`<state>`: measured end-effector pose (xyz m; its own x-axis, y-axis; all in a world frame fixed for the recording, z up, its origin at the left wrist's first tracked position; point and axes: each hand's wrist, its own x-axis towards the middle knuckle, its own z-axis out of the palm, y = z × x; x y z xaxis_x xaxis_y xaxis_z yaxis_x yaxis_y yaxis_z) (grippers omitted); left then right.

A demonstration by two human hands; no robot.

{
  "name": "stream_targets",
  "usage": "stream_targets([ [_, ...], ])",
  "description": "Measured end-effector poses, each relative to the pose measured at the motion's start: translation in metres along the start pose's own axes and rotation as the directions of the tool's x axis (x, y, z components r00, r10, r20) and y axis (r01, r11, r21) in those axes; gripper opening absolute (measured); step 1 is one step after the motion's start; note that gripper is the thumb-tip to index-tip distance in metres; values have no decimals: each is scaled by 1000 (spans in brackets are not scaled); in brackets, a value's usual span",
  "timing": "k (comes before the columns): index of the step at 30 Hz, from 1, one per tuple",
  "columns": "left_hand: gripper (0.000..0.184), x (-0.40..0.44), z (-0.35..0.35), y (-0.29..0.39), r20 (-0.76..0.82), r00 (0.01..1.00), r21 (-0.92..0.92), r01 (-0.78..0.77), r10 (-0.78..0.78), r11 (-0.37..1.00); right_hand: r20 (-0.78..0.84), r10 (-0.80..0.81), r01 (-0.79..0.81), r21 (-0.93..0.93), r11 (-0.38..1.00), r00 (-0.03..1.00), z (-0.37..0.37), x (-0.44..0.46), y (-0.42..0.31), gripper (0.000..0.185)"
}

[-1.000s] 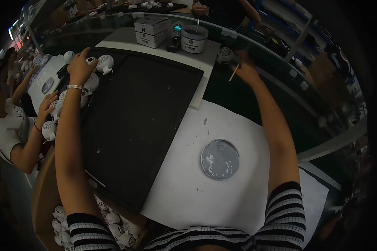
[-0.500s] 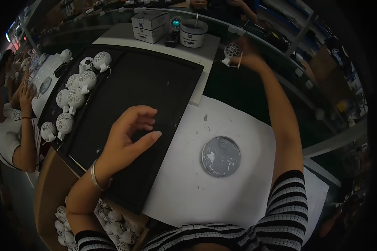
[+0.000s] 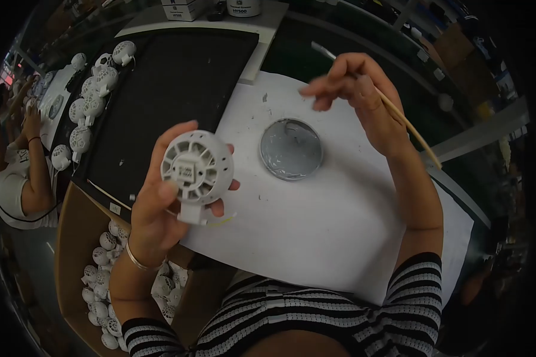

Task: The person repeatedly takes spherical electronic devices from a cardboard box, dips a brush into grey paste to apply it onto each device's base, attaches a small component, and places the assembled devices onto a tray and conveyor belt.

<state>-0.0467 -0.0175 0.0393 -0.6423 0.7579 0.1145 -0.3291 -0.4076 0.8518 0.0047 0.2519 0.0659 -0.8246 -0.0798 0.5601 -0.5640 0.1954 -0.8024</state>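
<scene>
My left hand [image 3: 155, 205] grips a white round spoked housing [image 3: 199, 163], its open side facing up toward me. A small square plate with dark marks sits at its centre, and a short tab juts from its lower edge. In my right hand [image 3: 369, 98] a thin wooden-handled stick [image 3: 412, 129] with a pale flat tip lies between thumb and palm; its fingers are partly curled and blurred. Below and left of that hand, apart from it, a round shallow dish of grey paste [image 3: 292, 150] rests on the white sheet [image 3: 315, 229].
A black mat [image 3: 173, 77] carries a row of white patterned balls [image 3: 92, 104] and another thin stick [image 3: 108, 195]. Several similar balls fill a cardboard box [image 3: 71, 250] at lower left. A labelled tub [image 3: 244, 7] stands behind. Another person [image 3: 27, 178] sits at the left.
The white housing has passed from my right hand at the far side into my left, which was empty. My right hand has come nearer with the stick. The view has tilted downward.
</scene>
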Motion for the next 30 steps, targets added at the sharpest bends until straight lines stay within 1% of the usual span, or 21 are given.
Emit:
stream_targets([
  [1, 69, -12, 1, -6, -121, 993, -103, 2, -15, 995, 24, 195, -194, -34, 980, 981, -9, -9, 0, 37],
  [2, 69, -21, -2, -13, -122, 992, -104, 10, -23, 995, 20, 201, -200, -31, 979, 979, -12, -15, 5, 37],
  [4, 67, -34, -10, -28, -60, 997, -305, 35, -56, 952, 46, 335, -303, -327, 895, 941, -15, -29, 21, 45],
  [5, 67, -38, -12, -35, -60, 996, -307, 41, -62, 951, -6, 395, -376, -320, 869, 918, -12, -30, 26, 43],
  [7, 65, -42, -14, -43, -88, 976, -248, 170, -197, 954, -15, 439, -422, -308, 853, 898, -12, -28, 36, 39],
  [8, 65, -41, -13, -44, -92, 975, -248, 172, -200, 953, -23, 477, -461, -300, 835, 879, -12, -26, 40, 35],
  [9, 65, -39, -11, -46, -91, 974, -250, 179, -208, 952, -20, 477, -461, -296, 837, 879, -13, -24, 43, 35],
  [11, 65, -37, -9, -48, -93, 972, -251, 189, -218, 949, 40, 436, -400, -332, 854, 899, -15, -22, 47, 31],
  [13, 65, -37, -8, -50, -95, 982, -191, 142, -162, 971, 26, 452, -418, -339, 843, 892, -12, -20, 48, 33],
  [14, 65, -38, -8, -51, -96, 982, -195, 144, -165, 970, 11, 466, -434, -346, 832, 885, -10, -20, 48, 35],
  [16, 64, -41, -9, -53, -101, 978, -101, 171, -181, 980, 7, 450, -422, -335, 843, 893, -7, -19, 55, 36],
  [18, 65, -42, -10, -54, -115, 973, -97, 188, -199, 977, 2, 434, -411, -320, 854, 901, -7, -19, 60, 37],
  [20, 65, -42, -9, -55, -127, 969, -94, 202, -213, 975, 61, 508, -427, -461, 778, 859, -8, -16, 58, 37],
  [23, 65, -42, -2, -54, -178, 966, -100, 169, -185, 980, 27, 556, -482, -465, 743, 831, -9, -14, 49, 37],
  [24, 61, -42, -1, -54, -190, 968, -72, 152, -163, 986, 27, 557, -483, -465, 742, 830, -9, -13, 49, 37],
  [25, 58, -41, -1, -54, -200, 970, -44, 136, -142, 990, -54, 478, -469, -317, 824, 877, -10, -11, 49, 37],
  [26, 58, -40, -2, -55, -198, 970, -44, 137, -143, 990, -149, 403, -425, -168, 890, 903, -10, -9, 50, 38],
  [27, 55, -39, -5, -57, -158, 976, -122, 129, -147, 984, -152, 403, -425, -169, 889, 903, -10, -8, 52, 38],
  [28, 51, -39, -7, -59, -118, 982, -198, 122, -148, 972, -154, 481, -504, -211, 837, 863, -9, -8, 55, 38],
  [29, 51, -39, -11, -60, -115, 983, -198, 121, -146, 973, -159, 554, -576, -251, 778, 817, -8, -7, 57, 38],
  [30, 51, -40, -15, -60, -77, 974, -241, 187, -211, 952, -160, 551, -574, -254, 779, 819, -9, -6, 55, 38],
])
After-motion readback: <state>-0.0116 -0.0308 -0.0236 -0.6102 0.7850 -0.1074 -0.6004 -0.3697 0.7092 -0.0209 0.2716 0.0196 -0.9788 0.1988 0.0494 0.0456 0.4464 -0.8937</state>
